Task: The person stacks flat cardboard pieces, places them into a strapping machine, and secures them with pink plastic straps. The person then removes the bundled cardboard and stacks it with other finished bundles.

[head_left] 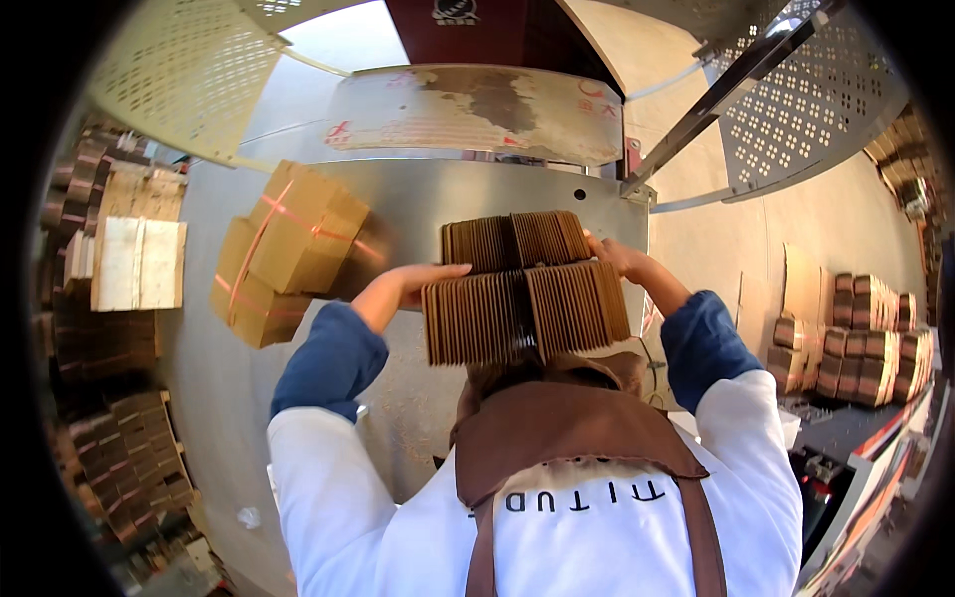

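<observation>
Between my two hands sits a thick stack of brown cardboard pieces (477, 316), packed on edge in two rows with a dark gap down the middle. My left hand (416, 283) grips its left side, thumb laid along the top. On the far right side my right hand (619, 261) is closed round the stack, with part of its fingers hidden behind the cardboard. The stack is at the near edge of a grey metal table (398, 189), just in front of my brown apron (567, 428).
Left of the table is a bundle of cardboard (298, 234) tied with pink strap. A stained panel (477, 109) crosses the machine's back, flanked by perforated guards (796, 129). Strapped cardboard stacks (856, 358) stand at the right, and more stacks (129, 448) at the left.
</observation>
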{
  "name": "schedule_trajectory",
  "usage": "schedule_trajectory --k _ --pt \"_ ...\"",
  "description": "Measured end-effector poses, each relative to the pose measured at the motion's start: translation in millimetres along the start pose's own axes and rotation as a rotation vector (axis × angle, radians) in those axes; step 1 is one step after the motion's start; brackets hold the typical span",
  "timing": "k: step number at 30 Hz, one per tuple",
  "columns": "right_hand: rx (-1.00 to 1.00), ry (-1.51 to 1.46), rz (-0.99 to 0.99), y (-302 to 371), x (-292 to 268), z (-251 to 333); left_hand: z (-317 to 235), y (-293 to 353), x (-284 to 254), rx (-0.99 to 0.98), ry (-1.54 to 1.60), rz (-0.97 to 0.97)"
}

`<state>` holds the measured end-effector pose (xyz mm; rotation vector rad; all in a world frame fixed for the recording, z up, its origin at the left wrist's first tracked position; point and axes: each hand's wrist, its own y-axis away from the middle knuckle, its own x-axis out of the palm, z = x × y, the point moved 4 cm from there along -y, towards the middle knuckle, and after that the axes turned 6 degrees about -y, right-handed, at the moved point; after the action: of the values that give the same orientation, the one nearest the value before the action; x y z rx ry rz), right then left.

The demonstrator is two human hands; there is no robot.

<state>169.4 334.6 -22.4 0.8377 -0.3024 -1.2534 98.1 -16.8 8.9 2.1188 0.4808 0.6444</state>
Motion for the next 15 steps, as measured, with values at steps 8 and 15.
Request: schedule_trajectory --k 8,15 --pt "0.237 -0.112 -0.134 -32 -21 -29 -46 -94 -35 -0.130 -0.239 0.143" --pt "0.242 -0.166 -0.026 -46 -26 -32 -32 -107 -49 -0.095 -0.135 0.087"
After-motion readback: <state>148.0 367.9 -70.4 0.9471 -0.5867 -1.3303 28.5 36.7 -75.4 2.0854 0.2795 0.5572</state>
